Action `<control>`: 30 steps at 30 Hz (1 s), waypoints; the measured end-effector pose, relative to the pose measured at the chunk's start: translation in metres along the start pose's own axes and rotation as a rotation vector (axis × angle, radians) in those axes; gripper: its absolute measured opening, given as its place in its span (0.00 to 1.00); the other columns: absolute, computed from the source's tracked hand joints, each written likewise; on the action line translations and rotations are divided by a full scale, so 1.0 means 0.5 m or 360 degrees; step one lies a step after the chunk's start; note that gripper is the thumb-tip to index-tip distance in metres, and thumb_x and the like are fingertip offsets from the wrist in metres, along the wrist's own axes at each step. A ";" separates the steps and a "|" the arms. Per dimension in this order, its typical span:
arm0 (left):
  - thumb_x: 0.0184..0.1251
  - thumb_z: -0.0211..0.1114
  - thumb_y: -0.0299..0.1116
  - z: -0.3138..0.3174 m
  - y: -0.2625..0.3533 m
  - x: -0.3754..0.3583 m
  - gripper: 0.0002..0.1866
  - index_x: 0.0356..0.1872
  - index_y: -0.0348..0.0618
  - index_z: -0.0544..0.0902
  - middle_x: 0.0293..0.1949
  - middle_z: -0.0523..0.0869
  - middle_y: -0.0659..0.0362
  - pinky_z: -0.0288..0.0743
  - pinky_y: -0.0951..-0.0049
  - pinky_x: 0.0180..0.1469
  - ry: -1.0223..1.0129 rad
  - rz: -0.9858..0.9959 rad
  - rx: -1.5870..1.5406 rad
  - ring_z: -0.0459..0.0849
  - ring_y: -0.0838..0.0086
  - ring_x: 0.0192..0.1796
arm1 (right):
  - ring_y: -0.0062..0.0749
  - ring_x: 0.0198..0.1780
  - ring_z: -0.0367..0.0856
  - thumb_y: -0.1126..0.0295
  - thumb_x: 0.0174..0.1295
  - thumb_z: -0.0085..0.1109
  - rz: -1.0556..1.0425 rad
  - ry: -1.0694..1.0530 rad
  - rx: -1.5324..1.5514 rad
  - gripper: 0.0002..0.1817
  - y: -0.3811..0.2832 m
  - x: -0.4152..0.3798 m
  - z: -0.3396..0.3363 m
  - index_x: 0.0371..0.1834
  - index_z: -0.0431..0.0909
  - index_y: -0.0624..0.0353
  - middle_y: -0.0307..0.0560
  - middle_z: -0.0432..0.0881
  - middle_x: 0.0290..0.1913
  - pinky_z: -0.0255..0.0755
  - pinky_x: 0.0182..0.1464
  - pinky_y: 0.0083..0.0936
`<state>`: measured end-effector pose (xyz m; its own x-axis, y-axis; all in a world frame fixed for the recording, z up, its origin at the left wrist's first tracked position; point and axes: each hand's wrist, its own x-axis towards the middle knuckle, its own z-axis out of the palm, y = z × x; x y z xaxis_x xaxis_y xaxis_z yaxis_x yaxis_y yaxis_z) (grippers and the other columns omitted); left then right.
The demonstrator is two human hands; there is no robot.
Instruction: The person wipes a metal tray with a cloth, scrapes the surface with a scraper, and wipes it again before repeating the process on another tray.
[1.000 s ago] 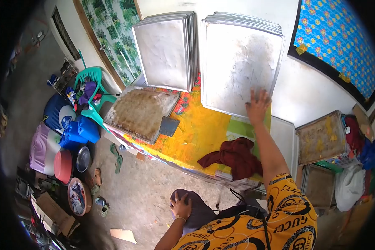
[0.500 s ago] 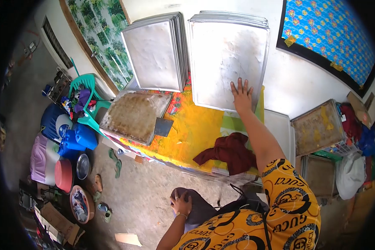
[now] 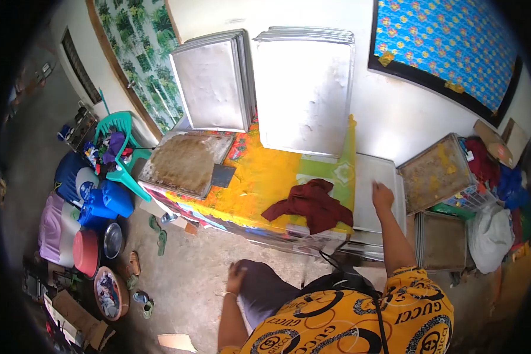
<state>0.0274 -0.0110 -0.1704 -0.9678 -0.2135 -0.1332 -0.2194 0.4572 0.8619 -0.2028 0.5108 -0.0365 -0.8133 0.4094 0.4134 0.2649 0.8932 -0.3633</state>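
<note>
My right hand (image 3: 383,196) hangs over the pale metal trays (image 3: 366,177) stacked low at the right end of the table, its fingers curled together; whether anything is in them is too small to tell. My left hand (image 3: 235,278) rests at my knee, partly blurred. Two stacks of metal trays lean upright on the wall at the back of the table: the larger stack (image 3: 304,94) and the left stack (image 3: 212,85). A dark red cloth (image 3: 314,206) lies crumpled on the yellow tablecloth (image 3: 259,183). A brown stained tray (image 3: 180,164) lies flat at the left, beside a dark square plate (image 3: 223,176).
More stained trays (image 3: 436,174) and a white sack (image 3: 491,236) stand at the right. A green chair (image 3: 121,124) with clothes, blue containers (image 3: 109,197), a red basin (image 3: 86,251) and slippers (image 3: 161,242) are at the left. A blue flowered board (image 3: 442,47) hangs on the wall.
My right hand has left the front of the larger upright stack, moved right and down, and its spread fingers have closed. The view has shifted slightly; my left hand remains at my knee.
</note>
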 end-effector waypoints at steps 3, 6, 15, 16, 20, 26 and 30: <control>0.61 0.59 0.56 -0.041 0.004 -0.080 0.40 0.69 0.45 0.59 0.67 0.65 0.43 0.58 0.65 0.68 -0.0227 -0.0949 0.1430 0.64 0.51 0.68 | 0.58 0.54 0.73 0.55 0.58 0.54 -0.0100 -0.0504 -0.0545 0.18 0.301 -0.104 0.036 0.38 0.82 0.60 0.65 0.78 0.47 0.66 0.57 0.46; 0.61 0.55 0.61 -0.056 -0.030 -0.120 0.42 0.73 0.54 0.53 0.73 0.45 0.40 0.46 0.42 0.69 -0.0105 -0.1141 0.1607 0.47 0.35 0.71 | 0.62 0.63 0.66 0.57 0.47 0.68 0.0412 -0.0958 -0.0607 0.35 0.485 -0.276 -0.019 0.61 0.69 0.55 0.67 0.69 0.59 0.62 0.63 0.45; 0.64 0.56 0.53 0.076 0.144 -0.146 0.37 0.70 0.45 0.58 0.67 0.57 0.32 0.54 0.54 0.69 0.0036 -0.0503 0.0419 0.54 0.44 0.71 | 0.46 0.50 0.71 0.54 0.51 0.60 0.1178 -0.1862 -0.0093 0.26 0.636 -0.661 -0.103 0.48 0.77 0.62 0.56 0.74 0.49 0.65 0.52 0.38; 0.65 0.57 0.52 0.067 0.231 -0.175 0.36 0.70 0.46 0.58 0.68 0.56 0.34 0.53 0.52 0.69 -0.0132 -0.0439 0.0720 0.54 0.44 0.71 | 0.44 0.48 0.71 0.54 0.53 0.59 0.1281 -0.1837 0.0085 0.25 0.606 -0.658 -0.096 0.47 0.77 0.62 0.54 0.74 0.47 0.66 0.50 0.37; 0.64 0.59 0.49 0.023 0.113 -0.221 0.35 0.70 0.49 0.59 0.70 0.54 0.40 0.50 0.45 0.69 -0.0367 0.0467 0.1081 0.50 0.46 0.73 | 0.39 0.37 0.71 0.54 0.58 0.54 0.1599 -0.1729 0.0791 0.21 0.495 -0.630 -0.070 0.44 0.77 0.60 0.48 0.74 0.38 0.66 0.40 0.34; 0.68 0.52 0.50 -0.103 0.035 -0.239 0.34 0.70 0.44 0.57 0.71 0.55 0.44 0.44 0.45 0.71 -0.0038 -0.0814 0.0774 0.48 0.50 0.73 | 0.32 0.22 0.71 0.53 0.67 0.46 0.1973 -0.1490 0.1518 0.19 0.421 -0.539 -0.099 0.38 0.78 0.58 0.40 0.74 0.24 0.68 0.25 0.30; 0.69 0.51 0.48 -0.015 0.042 -0.281 0.33 0.66 0.34 0.60 0.68 0.58 0.37 0.46 0.51 0.72 0.0234 -0.0721 0.0402 0.48 0.53 0.75 | 0.33 0.19 0.67 0.57 0.68 0.44 0.1965 -0.1368 0.2507 0.14 0.564 -0.410 0.015 0.36 0.72 0.57 0.39 0.74 0.22 0.66 0.23 0.29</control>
<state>0.1597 0.0222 -0.1300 -0.7458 -0.5478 -0.3790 -0.6514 0.4808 0.5870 0.0344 0.6774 -0.2300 -0.7006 -0.0619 -0.7109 0.5312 -0.7104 -0.4617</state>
